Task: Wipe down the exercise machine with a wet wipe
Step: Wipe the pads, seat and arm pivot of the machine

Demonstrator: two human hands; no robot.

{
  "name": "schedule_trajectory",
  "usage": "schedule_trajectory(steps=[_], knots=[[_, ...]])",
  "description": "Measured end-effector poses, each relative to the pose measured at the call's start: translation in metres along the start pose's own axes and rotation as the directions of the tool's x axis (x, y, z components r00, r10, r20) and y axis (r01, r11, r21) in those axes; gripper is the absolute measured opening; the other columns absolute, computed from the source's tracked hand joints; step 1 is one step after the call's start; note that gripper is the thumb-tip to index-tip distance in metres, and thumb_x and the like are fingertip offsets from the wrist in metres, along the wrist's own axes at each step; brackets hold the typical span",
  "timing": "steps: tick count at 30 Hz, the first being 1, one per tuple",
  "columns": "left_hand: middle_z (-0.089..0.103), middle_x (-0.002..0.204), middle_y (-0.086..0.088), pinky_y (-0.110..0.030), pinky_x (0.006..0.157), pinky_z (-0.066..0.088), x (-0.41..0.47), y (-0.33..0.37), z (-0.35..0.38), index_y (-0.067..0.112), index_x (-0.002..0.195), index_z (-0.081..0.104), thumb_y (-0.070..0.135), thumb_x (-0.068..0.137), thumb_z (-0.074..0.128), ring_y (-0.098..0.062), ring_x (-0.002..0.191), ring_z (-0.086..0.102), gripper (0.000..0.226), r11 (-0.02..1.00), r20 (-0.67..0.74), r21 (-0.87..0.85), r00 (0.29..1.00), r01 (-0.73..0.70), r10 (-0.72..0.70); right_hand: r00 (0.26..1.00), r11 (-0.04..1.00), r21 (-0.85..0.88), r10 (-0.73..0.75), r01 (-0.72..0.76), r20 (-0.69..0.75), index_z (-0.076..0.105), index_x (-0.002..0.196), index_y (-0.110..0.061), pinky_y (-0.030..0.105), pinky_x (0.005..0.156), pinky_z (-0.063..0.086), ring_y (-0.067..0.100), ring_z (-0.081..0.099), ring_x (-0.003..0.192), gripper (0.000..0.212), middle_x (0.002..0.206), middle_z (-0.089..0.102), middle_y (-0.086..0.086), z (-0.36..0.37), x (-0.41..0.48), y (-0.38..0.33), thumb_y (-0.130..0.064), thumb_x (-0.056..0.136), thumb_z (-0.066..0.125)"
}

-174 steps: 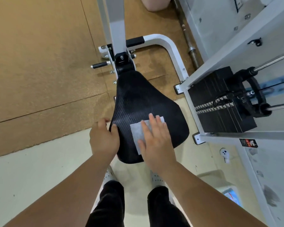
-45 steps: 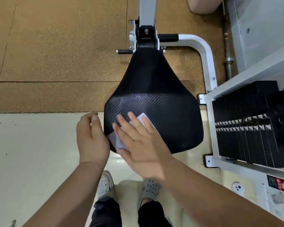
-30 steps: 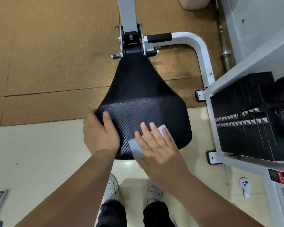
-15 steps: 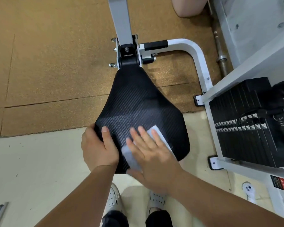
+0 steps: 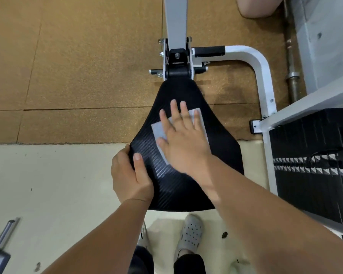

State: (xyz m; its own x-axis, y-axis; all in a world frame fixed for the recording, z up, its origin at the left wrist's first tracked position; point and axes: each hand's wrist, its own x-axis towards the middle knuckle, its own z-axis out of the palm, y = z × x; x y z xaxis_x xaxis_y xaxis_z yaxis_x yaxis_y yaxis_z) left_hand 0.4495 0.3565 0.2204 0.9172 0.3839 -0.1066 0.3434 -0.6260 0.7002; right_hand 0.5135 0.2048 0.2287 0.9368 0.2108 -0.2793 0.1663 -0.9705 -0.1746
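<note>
At the far left a metal bar [image 5: 5, 235] lies on the cream floor [image 5: 48, 184], which meets a brown mat [image 5: 77, 66] farther out. The left hand [image 5: 130, 175] grips the seat's [image 5: 224, 153] left edge, thumb on top and fingers curled under, steadying it. The black seat is wide near the person and narrows toward a bracket [image 5: 176, 62] on the grey post.

The wipe [image 5: 159, 129] lies flat on the seat's middle. The right hand [image 5: 184, 143] presses on it, open, with fingers straight and spread, fingertips pointing toward the narrow end.

Below the seat, a grey shoe [image 5: 190, 232] shows. To the right a white frame tube [image 5: 263, 80] bends down to the weight stack [image 5: 309, 175], with a barbell [image 5: 292, 76] lying beyond by the wall.

The step in hand looks like wiping the seat top. A faint sheen beside the left thumb suggests that part is wet. The next move probably calls for flat, even pressure so the wipe slides without bunching, covering the narrow end and the right side, then the frame.
</note>
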Motion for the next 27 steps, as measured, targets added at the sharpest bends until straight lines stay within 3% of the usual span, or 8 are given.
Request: schedule_trajectory(steps=[6, 8, 11, 16, 18, 20, 23, 27], knots=[[0.057, 0.123, 0.009, -0.013, 0.097, 0.033, 0.001, -0.007, 0.001, 0.01, 0.134, 0.058, 0.053, 0.096, 0.03, -0.003, 0.114, 0.05, 0.064, 0.981, -0.033, -0.188, 0.998, 0.048, -0.055, 0.839, 0.84, -0.048, -0.534, 0.541, 0.108, 0.03, 0.162, -0.023, 0.058, 0.125, 0.018, 0.029, 0.01, 0.159, 0.068, 0.171, 0.017, 0.007, 0.01, -0.089, 0.04, -0.058, 0.104, 0.04], [0.056, 0.12, 0.015, -0.003, 0.093, 0.029, 0.0, -0.006, 0.001, 0.011, 0.135, 0.058, 0.054, 0.094, 0.03, 0.004, 0.11, 0.049, 0.065, 0.98, -0.03, -0.19, 0.997, 0.061, -0.068, 0.863, 0.859, -0.105, -0.487, 0.501, 0.135, 0.017, 0.164, -0.027, 0.057, 0.127, 0.007, 0.031, 0.0, 0.16, 0.071, 0.173, 0.006, 0.009, -0.001, -0.055, 0.064, -0.062, 0.104, 0.032], [0.051, 0.114, 0.029, -0.004, 0.089, 0.028, 0.0, -0.006, 0.002, 0.015, 0.136, 0.057, 0.055, 0.092, 0.03, 0.011, 0.107, 0.047, 0.065, 0.98, -0.024, -0.186, 0.996, 0.075, -0.081, 0.978, 0.975, -0.118, -0.176, 0.189, 0.112, -0.012, 0.162, -0.031, 0.054, 0.126, -0.011, 0.03, -0.027, 0.155, 0.071, 0.169, -0.026, 0.007, -0.024, 0.037, 0.07, -0.061, 0.104, 0.016], [0.052, 0.12, 0.015, -0.005, 0.09, 0.028, 0.001, -0.008, 0.001, 0.012, 0.136, 0.057, 0.056, 0.092, 0.031, -0.002, 0.113, 0.047, 0.067, 0.983, -0.018, -0.177, 0.999, 0.047, -0.051, 0.992, 0.992, 0.01, 0.123, -0.124, 0.027, -0.003, 0.165, -0.021, 0.054, 0.126, -0.011, 0.035, -0.02, 0.156, 0.074, 0.171, -0.019, 0.013, -0.036, 0.115, 0.04, -0.058, 0.106, 0.021], [0.053, 0.121, 0.011, -0.007, 0.093, 0.031, 0.001, -0.009, 0.001, 0.011, 0.134, 0.057, 0.057, 0.091, 0.034, -0.008, 0.115, 0.05, 0.068, 0.982, -0.019, -0.19, 1.0, 0.018, -0.022, 0.994, 0.998, -0.035, 0.063, -0.06, 0.087, -0.007, 0.165, -0.02, 0.053, 0.125, -0.013, 0.032, -0.026, 0.154, 0.075, 0.169, -0.024, 0.011, -0.032, 0.1, 0.01, -0.058, 0.106, 0.019], [0.052, 0.126, 0.006, -0.011, 0.097, 0.035, -0.001, -0.011, 0.001, 0.01, 0.135, 0.055, 0.068, 0.093, 0.032, -0.013, 0.117, 0.051, 0.075, 0.98, -0.035, -0.197, 0.999, -0.014, 0.007, 0.964, 0.971, -0.091, -0.201, 0.219, 0.172, -0.013, 0.163, -0.021, 0.053, 0.125, -0.014, 0.027, -0.034, 0.151, 0.075, 0.166, -0.031, 0.005, -0.024, 0.059, -0.011, -0.059, 0.104, 0.012], [0.051, 0.134, -0.002, -0.043, 0.098, 0.048, -0.001, -0.011, 0.002, 0.008, 0.14, 0.046, 0.083, 0.088, 0.026, -0.026, 0.117, 0.055, 0.094, 0.979, -0.056, -0.2, 0.998, 0.026, -0.038, 0.813, 0.822, -0.081, -0.536, 0.564, 0.226, -0.013, 0.162, -0.027, 0.047, 0.126, -0.015, 0.02, -0.029, 0.153, 0.075, 0.168, -0.025, -0.003, -0.021, 0.028, 0.002, -0.063, 0.099, 0.004], [0.051, 0.138, -0.007, -0.056, 0.098, 0.046, -0.002, -0.011, 0.001, 0.006, 0.144, 0.043, 0.084, 0.087, 0.026, -0.03, 0.121, 0.054, 0.098, 0.984, -0.04, -0.176, 0.998, 0.033, -0.04, 0.918, 0.921, -0.117, -0.347, 0.372, 0.192, -0.003, 0.164, -0.031, 0.05, 0.127, -0.011, 0.02, -0.024, 0.156, 0.072, 0.172, -0.016, -0.003, -0.039, 0.099, 0.038, -0.062, 0.105, 0.022]])
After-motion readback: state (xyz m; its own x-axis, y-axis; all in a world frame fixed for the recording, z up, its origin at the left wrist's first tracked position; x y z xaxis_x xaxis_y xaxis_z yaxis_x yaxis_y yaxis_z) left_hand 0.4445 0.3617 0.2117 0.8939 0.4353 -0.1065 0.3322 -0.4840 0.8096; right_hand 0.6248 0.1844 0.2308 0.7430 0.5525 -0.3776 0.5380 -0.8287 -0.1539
